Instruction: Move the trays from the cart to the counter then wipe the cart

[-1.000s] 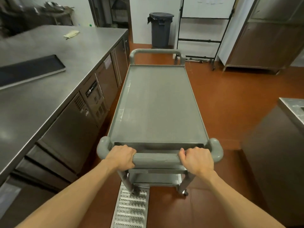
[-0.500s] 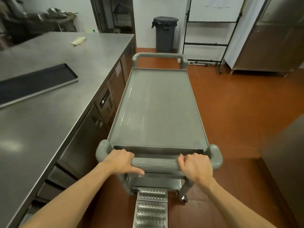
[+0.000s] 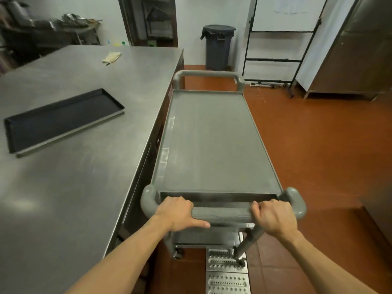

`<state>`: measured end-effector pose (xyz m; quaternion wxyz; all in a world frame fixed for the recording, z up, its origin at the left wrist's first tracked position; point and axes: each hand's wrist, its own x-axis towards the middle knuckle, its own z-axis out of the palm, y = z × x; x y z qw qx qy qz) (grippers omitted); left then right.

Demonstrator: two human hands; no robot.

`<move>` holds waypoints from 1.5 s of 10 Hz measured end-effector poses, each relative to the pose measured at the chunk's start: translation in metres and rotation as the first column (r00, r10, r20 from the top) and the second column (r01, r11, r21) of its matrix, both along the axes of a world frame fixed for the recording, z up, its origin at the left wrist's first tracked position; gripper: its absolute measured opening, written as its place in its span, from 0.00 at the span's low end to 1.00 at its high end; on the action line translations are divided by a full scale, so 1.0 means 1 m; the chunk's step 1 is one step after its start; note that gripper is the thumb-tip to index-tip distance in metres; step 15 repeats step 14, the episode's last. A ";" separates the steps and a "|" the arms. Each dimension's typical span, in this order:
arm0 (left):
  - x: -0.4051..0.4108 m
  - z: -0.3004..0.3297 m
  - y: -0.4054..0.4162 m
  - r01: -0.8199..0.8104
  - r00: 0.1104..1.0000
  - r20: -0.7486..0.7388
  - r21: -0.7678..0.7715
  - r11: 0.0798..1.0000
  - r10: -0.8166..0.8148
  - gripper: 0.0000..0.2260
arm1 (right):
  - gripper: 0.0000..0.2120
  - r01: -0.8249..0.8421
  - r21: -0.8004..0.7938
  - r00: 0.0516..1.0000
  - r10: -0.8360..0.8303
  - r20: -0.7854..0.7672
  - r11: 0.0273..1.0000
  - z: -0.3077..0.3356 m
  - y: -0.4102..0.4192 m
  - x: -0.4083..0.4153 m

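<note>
A grey plastic cart (image 3: 214, 143) stands lengthwise in front of me, close against the right side of the steel counter (image 3: 80, 166). Its top shelf is bare. My left hand (image 3: 177, 215) and my right hand (image 3: 274, 217) both grip the cart's near handle bar (image 3: 222, 215). A dark flat tray (image 3: 59, 119), stacked on a second one, lies on the counter to the left. A folded cloth (image 3: 111, 57) rests near the counter's far end.
A grey bin (image 3: 218, 46) stands by the far wall beyond the cart. A black rack frame (image 3: 273, 59) and a steel cabinet (image 3: 356, 52) are at the back right. A metal drain grate (image 3: 228, 272) runs in the red floor under the cart's near end.
The cart has rolled forward along the counter with both hands on its handle. The tray and cloth on the counter now appear closer and further into view.
</note>
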<state>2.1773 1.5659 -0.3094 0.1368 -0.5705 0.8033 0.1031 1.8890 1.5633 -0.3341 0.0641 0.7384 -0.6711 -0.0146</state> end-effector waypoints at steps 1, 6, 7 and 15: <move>0.017 -0.001 -0.002 -0.008 1.000 0.011 -0.019 1.000 0.008 0.40 | 0.26 -0.029 -0.046 1.000 0.029 0.011 0.999 -0.002 -0.008 0.015; 0.092 -0.003 0.002 -0.054 0.995 -0.086 -0.122 0.991 0.043 0.35 | 0.25 0.029 -0.107 0.999 -0.024 0.046 0.994 -0.007 0.008 0.094; 0.091 -0.005 0.002 -0.056 0.993 -0.108 -0.157 0.986 0.040 0.33 | 0.28 0.022 -0.063 0.999 -0.020 0.038 0.998 -0.009 0.007 0.093; 0.074 0.025 0.003 -0.302 0.807 -0.511 0.074 0.950 0.296 0.26 | 0.23 0.081 -0.055 0.923 -0.054 0.382 0.995 0.036 0.019 0.088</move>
